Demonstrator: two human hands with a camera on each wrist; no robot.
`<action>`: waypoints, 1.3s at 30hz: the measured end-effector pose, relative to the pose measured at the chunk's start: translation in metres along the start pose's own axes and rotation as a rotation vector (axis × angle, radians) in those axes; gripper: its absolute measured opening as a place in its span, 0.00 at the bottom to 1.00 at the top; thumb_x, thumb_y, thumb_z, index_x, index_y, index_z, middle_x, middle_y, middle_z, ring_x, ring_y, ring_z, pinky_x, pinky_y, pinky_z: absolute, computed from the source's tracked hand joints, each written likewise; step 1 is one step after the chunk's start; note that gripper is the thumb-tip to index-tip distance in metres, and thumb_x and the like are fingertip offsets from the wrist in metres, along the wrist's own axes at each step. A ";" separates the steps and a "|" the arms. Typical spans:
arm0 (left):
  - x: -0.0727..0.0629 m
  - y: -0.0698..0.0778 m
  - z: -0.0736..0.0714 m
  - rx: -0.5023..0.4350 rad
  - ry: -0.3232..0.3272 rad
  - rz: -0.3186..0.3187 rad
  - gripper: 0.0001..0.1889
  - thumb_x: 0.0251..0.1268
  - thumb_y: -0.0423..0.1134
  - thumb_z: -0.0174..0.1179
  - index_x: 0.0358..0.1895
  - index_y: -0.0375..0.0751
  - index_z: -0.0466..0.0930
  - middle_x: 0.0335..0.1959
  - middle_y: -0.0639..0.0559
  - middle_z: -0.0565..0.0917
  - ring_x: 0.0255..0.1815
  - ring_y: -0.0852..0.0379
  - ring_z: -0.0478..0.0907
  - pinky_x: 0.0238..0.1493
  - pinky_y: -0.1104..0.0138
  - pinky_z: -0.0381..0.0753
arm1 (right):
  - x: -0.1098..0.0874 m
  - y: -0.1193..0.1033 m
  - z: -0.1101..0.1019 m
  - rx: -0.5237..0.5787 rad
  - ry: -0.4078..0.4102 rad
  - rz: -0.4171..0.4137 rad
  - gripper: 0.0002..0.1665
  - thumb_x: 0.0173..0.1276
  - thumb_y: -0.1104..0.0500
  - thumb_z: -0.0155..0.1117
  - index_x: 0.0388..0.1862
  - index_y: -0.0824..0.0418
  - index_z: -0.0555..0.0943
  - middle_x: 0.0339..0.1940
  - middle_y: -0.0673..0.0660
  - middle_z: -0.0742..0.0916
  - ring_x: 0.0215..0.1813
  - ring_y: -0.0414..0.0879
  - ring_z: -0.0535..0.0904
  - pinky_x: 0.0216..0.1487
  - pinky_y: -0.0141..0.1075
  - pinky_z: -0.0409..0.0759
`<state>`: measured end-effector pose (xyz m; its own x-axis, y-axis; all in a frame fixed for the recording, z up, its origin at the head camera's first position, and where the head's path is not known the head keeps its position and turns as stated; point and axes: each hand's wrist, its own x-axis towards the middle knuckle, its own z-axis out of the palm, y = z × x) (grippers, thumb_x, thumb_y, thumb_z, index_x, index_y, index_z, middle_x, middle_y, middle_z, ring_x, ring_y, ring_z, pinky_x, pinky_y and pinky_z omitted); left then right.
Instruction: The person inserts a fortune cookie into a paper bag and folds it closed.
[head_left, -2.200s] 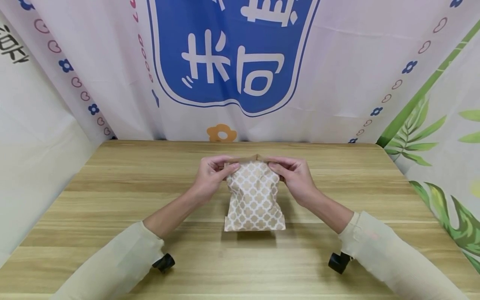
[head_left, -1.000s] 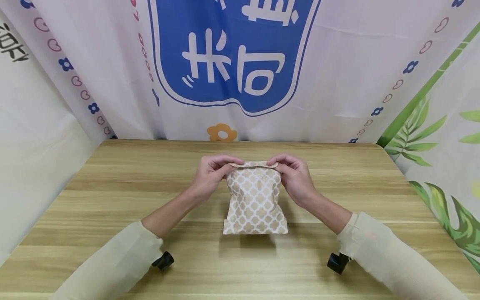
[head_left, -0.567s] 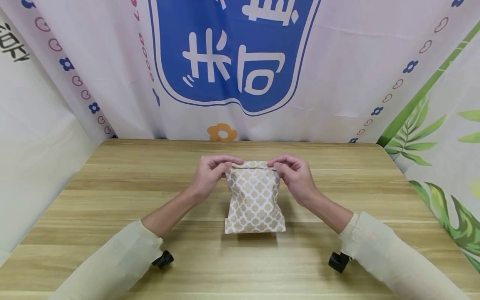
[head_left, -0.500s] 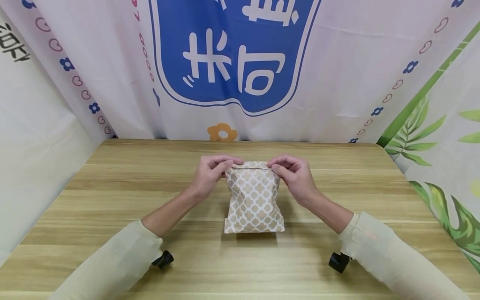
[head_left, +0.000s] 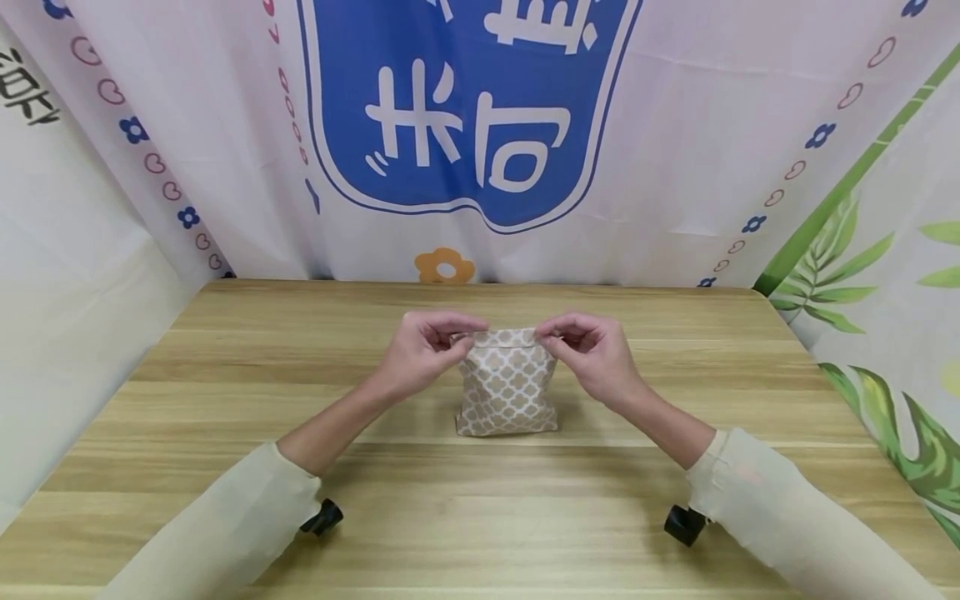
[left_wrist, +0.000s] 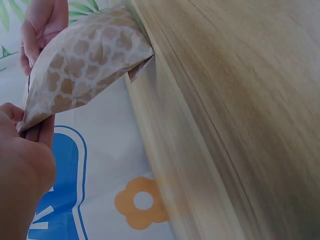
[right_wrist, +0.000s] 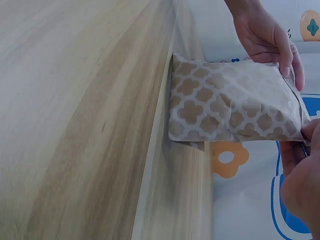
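A tan paper bag (head_left: 510,387) with a white quatrefoil pattern stands upright at the middle of the table, its top edge folded over. My left hand (head_left: 427,354) pinches the folded top at its left corner, thumb in front and fingers behind. At the opposite corner my right hand (head_left: 592,354) pinches the same fold. In the left wrist view the paper bag (left_wrist: 90,65) bulges in the middle, and its lower end meets the tabletop. The right wrist view shows the paper bag (right_wrist: 225,102) with both hands at its folded edge. Whatever is inside the bag is hidden.
The wood-grain table (head_left: 480,517) reaches back to a printed cloth (head_left: 675,150) hanging behind it. A leaf-patterned cloth (head_left: 885,333) hangs at the right side. Small black devices (head_left: 684,525) show below both sleeves.
The bag's top has been folded forward into a flap. Its bottom has dropped from tilted toward me and lifted to standing on the table. Both hands still hold the top corners.
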<state>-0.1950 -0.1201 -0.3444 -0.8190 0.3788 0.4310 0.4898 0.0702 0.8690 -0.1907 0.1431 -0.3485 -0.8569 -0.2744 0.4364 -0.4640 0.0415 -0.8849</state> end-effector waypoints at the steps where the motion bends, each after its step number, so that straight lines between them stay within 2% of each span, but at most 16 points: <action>1: 0.000 0.000 0.000 0.002 -0.007 0.013 0.12 0.63 0.15 0.58 0.48 0.21 0.85 0.46 0.29 0.87 0.25 0.62 0.79 0.24 0.76 0.76 | 0.000 0.001 -0.001 -0.004 -0.006 -0.012 0.06 0.67 0.79 0.65 0.41 0.79 0.84 0.38 0.45 0.91 0.36 0.38 0.83 0.34 0.25 0.79; 5: 0.000 -0.001 0.000 0.014 -0.015 0.078 0.13 0.62 0.14 0.56 0.47 0.19 0.84 0.44 0.28 0.87 0.25 0.63 0.78 0.24 0.76 0.76 | 0.000 0.002 -0.004 -0.022 -0.032 -0.073 0.09 0.64 0.81 0.65 0.44 0.80 0.82 0.38 0.53 0.91 0.37 0.37 0.85 0.38 0.26 0.83; 8: 0.000 0.000 0.001 0.036 -0.009 0.126 0.13 0.61 0.13 0.56 0.46 0.19 0.84 0.43 0.28 0.87 0.27 0.64 0.79 0.27 0.76 0.79 | 0.001 0.001 -0.006 -0.071 -0.047 -0.115 0.13 0.64 0.81 0.66 0.47 0.79 0.81 0.37 0.63 0.90 0.37 0.37 0.85 0.40 0.28 0.85; 10: -0.001 -0.001 0.002 0.049 -0.002 0.154 0.13 0.60 0.12 0.56 0.45 0.19 0.85 0.43 0.28 0.88 0.30 0.64 0.81 0.29 0.75 0.81 | 0.000 0.000 -0.006 -0.116 -0.062 -0.126 0.14 0.64 0.80 0.67 0.49 0.77 0.82 0.36 0.67 0.90 0.36 0.37 0.84 0.39 0.29 0.84; 14: -0.001 -0.002 0.003 0.073 0.017 0.197 0.14 0.58 0.11 0.55 0.43 0.19 0.85 0.42 0.29 0.88 0.32 0.64 0.82 0.31 0.74 0.83 | -0.002 -0.002 -0.008 -0.199 -0.095 -0.111 0.11 0.66 0.76 0.68 0.47 0.73 0.85 0.37 0.64 0.90 0.37 0.39 0.83 0.35 0.30 0.83; 18: -0.001 0.000 0.005 0.108 0.029 0.222 0.14 0.56 0.11 0.55 0.43 0.20 0.85 0.41 0.30 0.88 0.30 0.64 0.81 0.30 0.75 0.82 | -0.003 -0.003 -0.010 -0.210 -0.106 -0.084 0.08 0.67 0.75 0.69 0.44 0.71 0.87 0.37 0.62 0.90 0.35 0.41 0.82 0.31 0.30 0.82; 23: 0.004 0.005 0.005 0.232 -0.007 0.215 0.14 0.58 0.15 0.58 0.45 0.24 0.87 0.42 0.36 0.90 0.30 0.60 0.82 0.32 0.73 0.82 | -0.003 -0.005 -0.009 -0.200 -0.090 -0.085 0.06 0.67 0.74 0.69 0.40 0.70 0.89 0.36 0.62 0.90 0.31 0.41 0.80 0.28 0.29 0.79; 28: 0.017 0.017 0.007 0.352 -0.105 0.211 0.09 0.62 0.23 0.66 0.45 0.29 0.89 0.40 0.42 0.91 0.37 0.53 0.88 0.40 0.69 0.87 | -0.002 -0.008 -0.008 -0.217 -0.079 -0.103 0.06 0.66 0.74 0.71 0.39 0.69 0.90 0.34 0.60 0.90 0.32 0.41 0.80 0.29 0.30 0.80; 33: 0.034 0.028 0.011 0.388 -0.203 0.164 0.06 0.64 0.26 0.69 0.42 0.31 0.90 0.37 0.45 0.91 0.37 0.55 0.86 0.40 0.63 0.88 | -0.001 -0.010 -0.007 -0.220 -0.069 -0.100 0.06 0.65 0.75 0.71 0.39 0.70 0.90 0.33 0.62 0.89 0.32 0.40 0.80 0.29 0.30 0.80; 39: 0.045 0.032 0.014 0.397 -0.262 0.114 0.04 0.63 0.29 0.72 0.40 0.34 0.92 0.35 0.49 0.90 0.35 0.59 0.82 0.38 0.64 0.86 | -0.001 -0.010 -0.008 -0.224 -0.057 -0.090 0.05 0.64 0.74 0.72 0.39 0.70 0.90 0.33 0.61 0.89 0.31 0.40 0.79 0.29 0.29 0.80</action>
<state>-0.2116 -0.0877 -0.3007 -0.6754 0.6208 0.3981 0.6901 0.3416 0.6381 -0.1869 0.1502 -0.3388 -0.7986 -0.3404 0.4963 -0.5817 0.2250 -0.7817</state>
